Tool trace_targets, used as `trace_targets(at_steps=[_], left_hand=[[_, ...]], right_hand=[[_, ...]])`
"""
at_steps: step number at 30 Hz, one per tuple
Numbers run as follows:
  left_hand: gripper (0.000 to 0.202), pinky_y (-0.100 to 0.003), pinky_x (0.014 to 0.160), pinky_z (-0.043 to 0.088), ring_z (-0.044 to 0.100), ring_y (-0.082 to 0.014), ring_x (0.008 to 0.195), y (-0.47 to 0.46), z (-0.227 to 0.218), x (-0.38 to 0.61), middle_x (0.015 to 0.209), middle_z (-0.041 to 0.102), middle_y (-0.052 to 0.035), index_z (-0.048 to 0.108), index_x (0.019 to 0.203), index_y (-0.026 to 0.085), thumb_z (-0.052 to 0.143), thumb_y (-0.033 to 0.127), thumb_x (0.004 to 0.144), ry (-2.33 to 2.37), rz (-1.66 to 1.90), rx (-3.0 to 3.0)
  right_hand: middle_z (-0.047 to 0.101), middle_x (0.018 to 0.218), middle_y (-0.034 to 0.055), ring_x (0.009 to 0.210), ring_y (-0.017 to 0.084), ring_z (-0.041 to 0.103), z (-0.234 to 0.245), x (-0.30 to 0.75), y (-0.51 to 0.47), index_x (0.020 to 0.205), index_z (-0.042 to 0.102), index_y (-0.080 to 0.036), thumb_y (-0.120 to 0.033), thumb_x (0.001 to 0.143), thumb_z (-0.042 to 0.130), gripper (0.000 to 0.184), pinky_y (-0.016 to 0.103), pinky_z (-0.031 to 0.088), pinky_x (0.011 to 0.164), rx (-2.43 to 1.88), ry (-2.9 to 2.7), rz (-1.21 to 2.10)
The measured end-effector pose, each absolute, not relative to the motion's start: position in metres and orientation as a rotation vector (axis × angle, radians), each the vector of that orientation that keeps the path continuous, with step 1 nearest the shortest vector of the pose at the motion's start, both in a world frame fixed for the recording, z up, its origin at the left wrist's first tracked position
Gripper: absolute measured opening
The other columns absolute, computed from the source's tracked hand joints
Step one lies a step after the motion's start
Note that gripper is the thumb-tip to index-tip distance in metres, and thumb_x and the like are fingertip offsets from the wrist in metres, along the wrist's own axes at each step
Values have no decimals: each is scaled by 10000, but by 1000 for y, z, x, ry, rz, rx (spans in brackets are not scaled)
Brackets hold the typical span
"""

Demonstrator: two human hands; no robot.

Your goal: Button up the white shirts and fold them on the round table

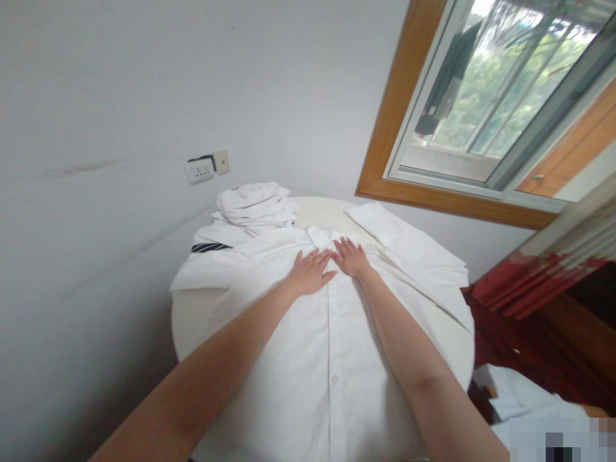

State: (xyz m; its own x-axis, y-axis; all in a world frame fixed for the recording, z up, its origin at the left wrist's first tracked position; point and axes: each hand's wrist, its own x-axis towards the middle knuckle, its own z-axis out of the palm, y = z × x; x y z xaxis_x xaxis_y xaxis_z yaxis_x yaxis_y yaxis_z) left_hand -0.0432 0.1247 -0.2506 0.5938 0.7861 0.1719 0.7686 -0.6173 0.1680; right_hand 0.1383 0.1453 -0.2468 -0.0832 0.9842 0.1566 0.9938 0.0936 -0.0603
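A white button-up shirt [303, 359] lies spread front side up, its collar [318, 237] pointing away from me. Its button strip runs down the middle toward me. My left hand [310, 273] rests flat on the upper chest, just left of the strip, with fingers stretched out. Close beside it, my right hand [350, 258] lies flat below the collar on the right, fingers spread. Neither hand grips the cloth. The sleeves reach out to both sides over the round white table [192, 321].
Crumpled white cloths [255, 205] are heaped at the back left, near a black striped piece [210, 247]. A flat white garment [409, 240] lies at the back right. Behind stands the wall with a socket [199, 171]; a window [500, 96] is at right. More white cloth [524, 391] sits lower right.
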Motion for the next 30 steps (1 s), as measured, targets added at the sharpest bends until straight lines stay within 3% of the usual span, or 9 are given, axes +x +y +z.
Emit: trace_targets(at_steps=[10,14,19,22,24,26,30], left_hand=[[603,-576,1155,100,232,-254,1438,126,-250,-45,1537,325,-27,342,1460,308,226,588,939,1326,368,2745],[610,-585,1152,110,246,-254,1431,127,-253,-45,1532,336,-42,373,1442,276,209,585,942,1335,386,2745],[567,-556,1146,172,281,-263,1414,126,-248,-45,1504,385,-81,447,1387,229,282,541,943,1336,419,2780],[459,-442,1073,339,465,-249,1280,125,-237,-51,1368,543,-90,566,1261,222,368,470,928,1308,471,2789],[399,-360,939,438,597,-224,1079,128,-229,-57,1138,673,-73,659,1081,232,340,426,940,1361,507,2744],[437,-330,840,461,629,-213,944,131,-222,-64,971,701,-65,683,965,230,284,409,958,1495,603,2677],[404,-354,922,420,568,-235,1048,142,-207,-84,1059,663,-97,642,1044,208,278,365,965,1734,941,2587]], right_hand=[[205,1577,13,1466,226,126,-247,132,142,1503,271,-287,-496,987,142,571,531,137,1152,-2028,-2184,-44],[173,1586,-4,1470,181,100,-235,124,144,1505,264,-280,-425,1003,135,538,466,118,1172,-1840,-2176,-175],[277,1555,-3,1456,158,165,-229,108,151,1473,343,-267,-363,1012,103,528,439,163,1168,-1668,-2381,29],[311,1542,18,1453,176,183,-234,107,153,1462,368,-244,-323,1013,146,507,459,168,1163,-1701,-2449,113],[307,1543,10,1452,167,186,-237,108,154,1461,366,-256,-318,1014,153,500,449,173,1163,-1712,-2447,113],[311,1541,-8,1447,152,200,-239,109,154,1453,377,-278,-348,1016,136,504,431,185,1163,-1728,-2424,108],[307,1543,-29,1445,153,205,-241,107,152,1438,400,-299,-422,1007,202,490,419,178,1166,-1719,-2387,38]])
